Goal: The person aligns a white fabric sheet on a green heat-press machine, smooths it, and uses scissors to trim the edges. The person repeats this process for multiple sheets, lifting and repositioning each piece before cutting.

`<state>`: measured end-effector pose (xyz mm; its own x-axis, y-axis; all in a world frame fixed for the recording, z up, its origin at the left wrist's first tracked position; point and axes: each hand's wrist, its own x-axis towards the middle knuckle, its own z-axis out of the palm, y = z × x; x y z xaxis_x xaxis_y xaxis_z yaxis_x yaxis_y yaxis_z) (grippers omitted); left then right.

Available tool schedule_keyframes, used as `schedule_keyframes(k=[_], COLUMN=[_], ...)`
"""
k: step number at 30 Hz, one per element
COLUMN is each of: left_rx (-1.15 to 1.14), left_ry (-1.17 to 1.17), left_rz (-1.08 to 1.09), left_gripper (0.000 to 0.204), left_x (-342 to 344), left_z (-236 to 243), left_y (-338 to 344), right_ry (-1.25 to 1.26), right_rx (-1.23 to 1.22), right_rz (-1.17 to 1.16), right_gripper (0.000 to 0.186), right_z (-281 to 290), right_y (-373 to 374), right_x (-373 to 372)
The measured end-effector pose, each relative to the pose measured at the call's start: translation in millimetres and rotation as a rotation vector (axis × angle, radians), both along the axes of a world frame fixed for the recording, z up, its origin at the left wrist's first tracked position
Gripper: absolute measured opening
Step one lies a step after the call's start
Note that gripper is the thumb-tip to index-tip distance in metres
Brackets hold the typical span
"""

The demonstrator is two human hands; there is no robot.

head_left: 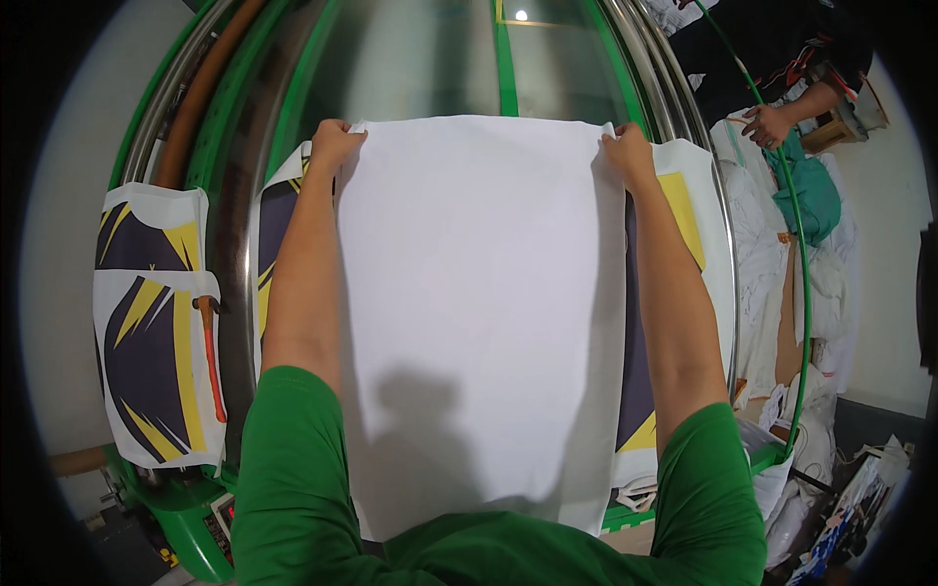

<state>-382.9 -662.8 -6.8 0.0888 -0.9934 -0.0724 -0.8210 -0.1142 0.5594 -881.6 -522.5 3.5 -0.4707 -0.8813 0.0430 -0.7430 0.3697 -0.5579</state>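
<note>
A broad white sheet, apparently cloth (479,264), stretches between my two arms, its far edge pulled nearly straight. My left hand (335,144) pinches its far left corner. At the far right corner, my right hand (630,154) grips the same sheet, fingers closed on the edge. The near end comes down toward my body, and a shadow falls on its lower half. Beneath it, dark purple and yellow printed panels on white show past both sides, by my left forearm and by my right forearm (637,342). Their middle is hidden under the sheet.
A green-framed machine (506,59) with metal rollers lies ahead. On its left, more printed panels (147,361) carry a red-handled hammer (211,361). At right, another person's hand (769,127) rests at a green rail (796,215), beside heaped white cloth and a teal bundle (809,195).
</note>
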Motion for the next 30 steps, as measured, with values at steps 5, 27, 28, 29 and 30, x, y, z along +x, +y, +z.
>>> schedule_keyframes(k=[5,27,28,29,30], left_rx=[-0.169,-0.194,-0.183,-0.181,-0.179], left_ry=[-0.033,-0.463,-0.497,-0.520,-0.542], left_rz=[0.046,-0.225,-0.211,-0.207,-0.206], left_gripper=[0.031,0.092,0.093,0.093,0.093], left_x=[-10.7,-79.4,-79.7,-84.7,-87.7], left_z=[1.5,-9.7,-11.9,-12.4,-12.0], left_y=[12.0,97.5,94.4,91.0,88.3], right_ry=[0.043,0.446,0.450,0.450,0.449], right_rx=[-0.070,0.104,0.108,0.114,0.122], right_rz=[0.105,0.276,0.266,0.275,0.281], right_gripper=[0.035,0.085,0.085,0.086,0.087], right_z=[10.1,-6.0,-7.6,-8.3,-10.3], right_y=[15.0,60.0,60.2,59.7,56.1], right_x=[1.7,80.0,78.2,73.6,73.1])
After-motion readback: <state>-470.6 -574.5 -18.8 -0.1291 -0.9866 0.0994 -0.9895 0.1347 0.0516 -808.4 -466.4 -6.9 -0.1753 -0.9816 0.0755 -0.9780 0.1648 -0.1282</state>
